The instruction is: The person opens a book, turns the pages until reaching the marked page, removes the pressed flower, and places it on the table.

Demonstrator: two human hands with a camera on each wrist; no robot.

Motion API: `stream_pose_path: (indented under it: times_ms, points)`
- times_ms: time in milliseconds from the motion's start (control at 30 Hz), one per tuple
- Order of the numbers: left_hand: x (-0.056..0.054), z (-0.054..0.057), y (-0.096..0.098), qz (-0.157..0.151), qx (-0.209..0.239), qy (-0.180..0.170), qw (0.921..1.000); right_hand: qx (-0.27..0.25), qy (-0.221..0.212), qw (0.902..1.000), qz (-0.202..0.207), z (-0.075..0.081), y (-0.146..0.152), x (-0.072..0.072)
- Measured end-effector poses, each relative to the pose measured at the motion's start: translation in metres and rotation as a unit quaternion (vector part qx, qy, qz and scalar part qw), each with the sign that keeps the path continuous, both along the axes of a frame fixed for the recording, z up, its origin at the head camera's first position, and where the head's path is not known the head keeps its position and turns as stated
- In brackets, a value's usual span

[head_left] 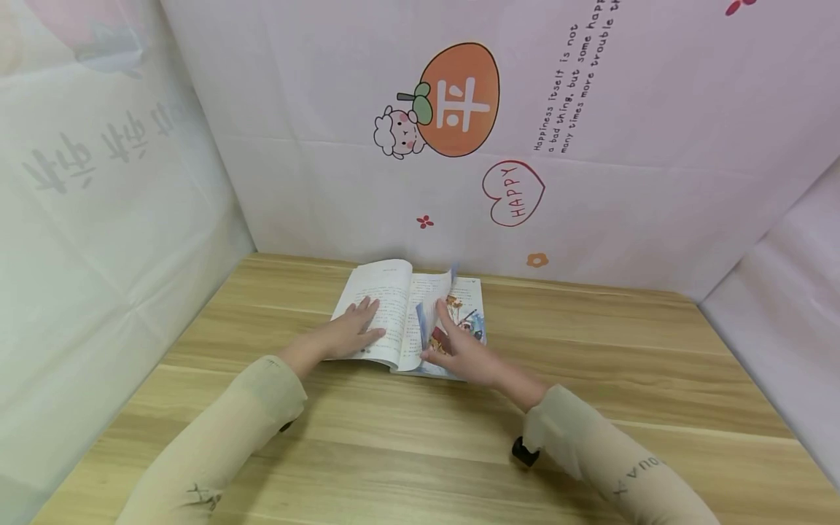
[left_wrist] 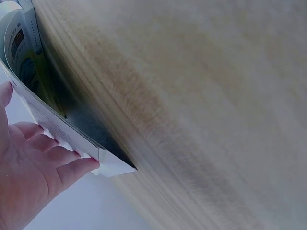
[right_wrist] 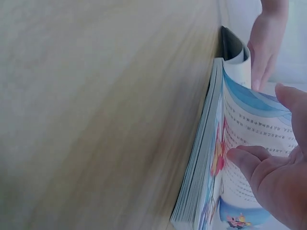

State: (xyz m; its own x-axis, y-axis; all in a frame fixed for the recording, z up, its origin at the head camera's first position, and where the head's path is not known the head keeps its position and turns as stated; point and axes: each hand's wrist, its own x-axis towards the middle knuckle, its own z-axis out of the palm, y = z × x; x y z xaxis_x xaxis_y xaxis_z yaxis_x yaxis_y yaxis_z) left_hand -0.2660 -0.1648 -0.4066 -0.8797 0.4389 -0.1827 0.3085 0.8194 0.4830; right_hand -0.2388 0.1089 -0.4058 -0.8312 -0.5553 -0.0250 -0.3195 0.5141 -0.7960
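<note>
An open book (head_left: 467,295) with printed text and colour pictures lies on the wooden table near the back wall. My left hand (head_left: 351,332) rests flat on its left page (head_left: 387,281), fingers spread. In the left wrist view the fingertips lie along that side's outer edge, and its underside curves up off the table toward the spine. A single page (head_left: 428,310) stands raised and curled over the right half. My right hand (head_left: 469,357) touches this page from the right with extended fingers and thumb. In the right wrist view the page's text faces the hand.
The wooden table (head_left: 407,452) extends in front of the book and to both sides. A white printed backdrop (head_left: 328,182) rises close behind the book, and white sheets hang at the left (head_left: 131,240) and right (head_left: 781,277). A dark band (head_left: 525,452) shows at the right sleeve.
</note>
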Motion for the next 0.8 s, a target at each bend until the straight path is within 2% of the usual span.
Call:
stream_pose_path:
  times_ms: [133,233,367,500,667,800]
  points:
    - [0.000,0.002,-0.001,0.010,0.053,-0.007,0.9985,0.021,0.013,0.9995,0.020,-0.001,-0.005,0.003]
    - [-0.001,0.004,-0.002,0.029,0.113,-0.011,0.9931,0.031,0.029,0.9985,0.034,-0.003,-0.008,0.004]
    - [-0.003,0.006,-0.004,0.048,0.195,-0.011,0.9796,0.052,0.050,0.9961,0.051,-0.004,-0.012,0.005]
    - [-0.005,0.006,-0.005,0.056,0.253,-0.004,0.9657,0.067,0.054,0.9942,0.064,-0.005,-0.017,0.005]
    - [-0.006,0.004,-0.006,0.074,0.288,0.003,0.9547,0.088,0.068,0.9907,0.078,-0.006,-0.020,0.007]
    - [-0.005,0.002,-0.005,0.097,0.292,0.019,0.9512,0.103,0.062,0.9887,0.090,-0.007,-0.024,0.007]
